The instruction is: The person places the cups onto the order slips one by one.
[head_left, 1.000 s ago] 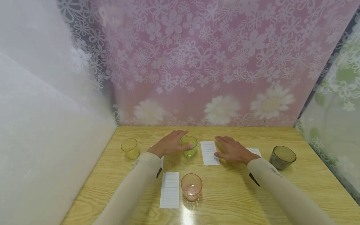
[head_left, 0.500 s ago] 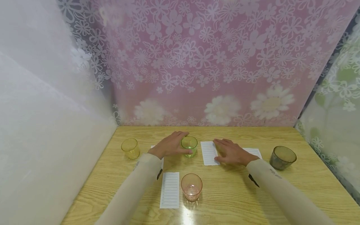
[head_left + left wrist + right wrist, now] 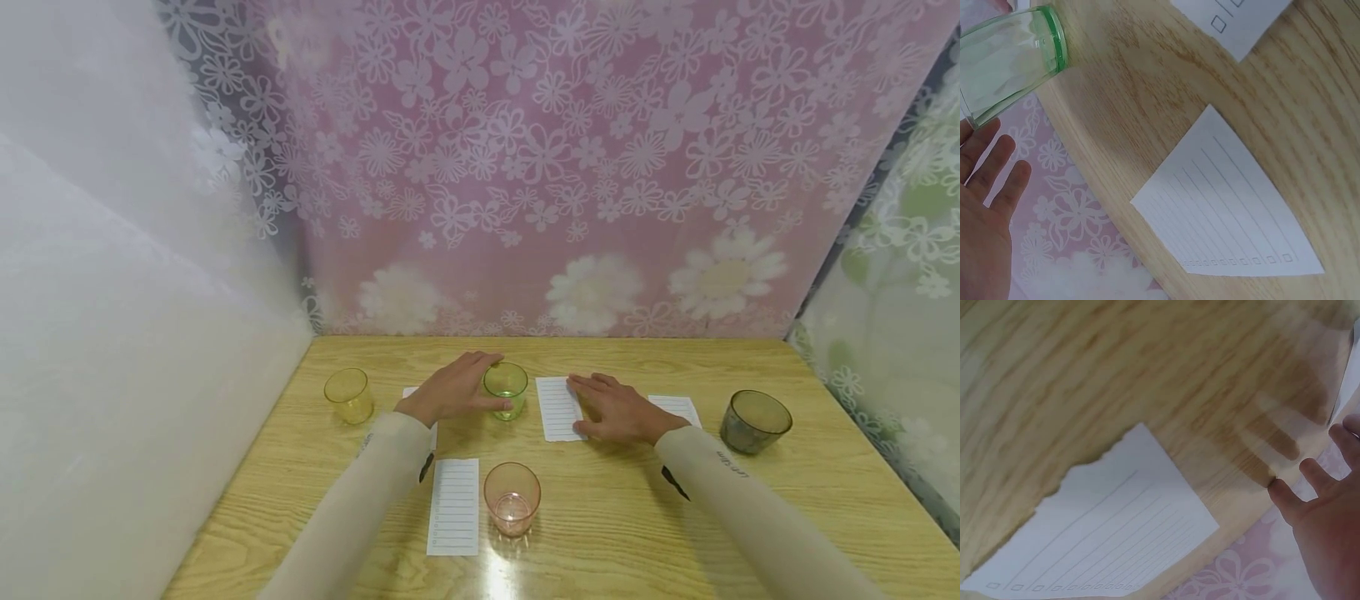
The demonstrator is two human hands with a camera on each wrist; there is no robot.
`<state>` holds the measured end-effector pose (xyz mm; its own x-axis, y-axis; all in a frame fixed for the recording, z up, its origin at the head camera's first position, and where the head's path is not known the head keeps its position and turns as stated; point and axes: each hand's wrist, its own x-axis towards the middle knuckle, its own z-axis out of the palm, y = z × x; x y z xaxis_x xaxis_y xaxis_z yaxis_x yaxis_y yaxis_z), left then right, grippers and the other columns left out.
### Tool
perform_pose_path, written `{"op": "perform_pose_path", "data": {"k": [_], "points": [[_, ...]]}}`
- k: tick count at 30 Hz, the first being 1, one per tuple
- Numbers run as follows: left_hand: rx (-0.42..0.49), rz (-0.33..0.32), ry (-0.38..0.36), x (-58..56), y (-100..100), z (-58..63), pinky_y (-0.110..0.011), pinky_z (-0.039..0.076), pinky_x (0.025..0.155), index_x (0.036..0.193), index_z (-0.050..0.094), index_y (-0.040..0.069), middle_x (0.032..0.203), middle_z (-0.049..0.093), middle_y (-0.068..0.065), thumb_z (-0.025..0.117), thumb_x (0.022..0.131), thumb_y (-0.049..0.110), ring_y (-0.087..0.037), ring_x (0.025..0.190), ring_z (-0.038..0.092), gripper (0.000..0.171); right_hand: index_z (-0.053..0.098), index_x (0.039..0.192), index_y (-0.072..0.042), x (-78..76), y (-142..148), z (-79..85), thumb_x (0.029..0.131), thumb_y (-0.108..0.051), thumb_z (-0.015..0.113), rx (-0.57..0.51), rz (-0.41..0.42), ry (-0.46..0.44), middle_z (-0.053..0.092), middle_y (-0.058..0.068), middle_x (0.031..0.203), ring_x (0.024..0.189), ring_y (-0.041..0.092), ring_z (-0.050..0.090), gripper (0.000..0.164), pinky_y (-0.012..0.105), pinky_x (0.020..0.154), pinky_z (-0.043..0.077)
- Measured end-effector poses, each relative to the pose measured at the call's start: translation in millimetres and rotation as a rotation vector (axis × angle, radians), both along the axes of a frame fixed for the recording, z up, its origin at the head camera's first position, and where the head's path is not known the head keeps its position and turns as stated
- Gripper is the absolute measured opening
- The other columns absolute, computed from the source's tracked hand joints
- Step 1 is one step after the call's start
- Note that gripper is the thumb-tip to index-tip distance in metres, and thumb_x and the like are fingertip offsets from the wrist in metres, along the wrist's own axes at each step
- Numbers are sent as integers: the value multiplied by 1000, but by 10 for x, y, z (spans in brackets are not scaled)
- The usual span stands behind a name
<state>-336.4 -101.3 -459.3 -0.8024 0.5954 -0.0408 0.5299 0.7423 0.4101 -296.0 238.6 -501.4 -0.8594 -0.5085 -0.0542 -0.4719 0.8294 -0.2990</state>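
Note:
My left hand [image 3: 453, 390] is at the light green glass [image 3: 506, 400], its thumb across the near side and its fingertips at the far side. In the left wrist view the fingers [image 3: 1004, 194] are spread and fairly straight, one of them right at the rim of the upright glass [image 3: 1007, 59]; the thumb is hidden there. My right hand [image 3: 618, 410] lies low with fingers extended over the right edge of a lined paper slip [image 3: 557, 410]. In the right wrist view its fingers [image 3: 1288, 503] are spread, with one fingertip meeting its shadow on the wood.
A yellow glass [image 3: 349, 397] stands at the left, a pink glass [image 3: 512, 500] at the front and a smoky grey glass [image 3: 753, 423] at the right. More lined slips lie at the front [image 3: 453, 508] and near the right forearm [image 3: 677, 408]. A flowered curtain [image 3: 525, 208] borders the table [image 3: 615, 533].
The left thumb has lowered slightly in front of the green glass. My right hand has moved down and a little left to the paper slip. The glasses and slips have stayed put.

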Motion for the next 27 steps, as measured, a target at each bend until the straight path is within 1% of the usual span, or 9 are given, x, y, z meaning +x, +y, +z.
{"op": "perform_pose_path", "data": {"k": [5, 14, 23, 27], "points": [[0, 10, 8, 10, -1, -22, -55, 46, 124, 172, 36, 23, 165, 51, -2, 73, 97, 67, -27, 158, 44, 94, 35, 171, -5, 9, 8, 7, 107, -49, 65, 7, -5, -9, 36, 20, 176, 159, 57, 31, 83, 85, 117, 30], [-1, 8, 21, 16, 2, -57, -55, 45, 125, 171, 36, 23, 166, 51, -2, 69, 98, 71, -27, 159, 42, 93, 36, 170, -6, 9, 23, -21, 107, -50, 64, 18, -3, -4, 36, 19, 176, 159, 56, 32, 82, 85, 118, 30], [19, 11, 51, 1, 7, -115, -55, 49, 121, 169, 41, 21, 162, 54, -2, 71, 98, 69, -27, 155, 47, 90, 38, 169, -5, 3, 31, -48, 107, -52, 64, 16, -9, -3, 35, 18, 176, 160, 55, 30, 82, 86, 118, 28], [22, 16, 60, 9, 11, -119, -55, 50, 120, 168, 43, 21, 161, 55, -2, 71, 97, 70, -27, 154, 48, 90, 38, 169, -5, 9, 28, -56, 107, -53, 63, 11, -14, -2, 35, 18, 177, 160, 55, 30, 83, 86, 118, 28]]}}
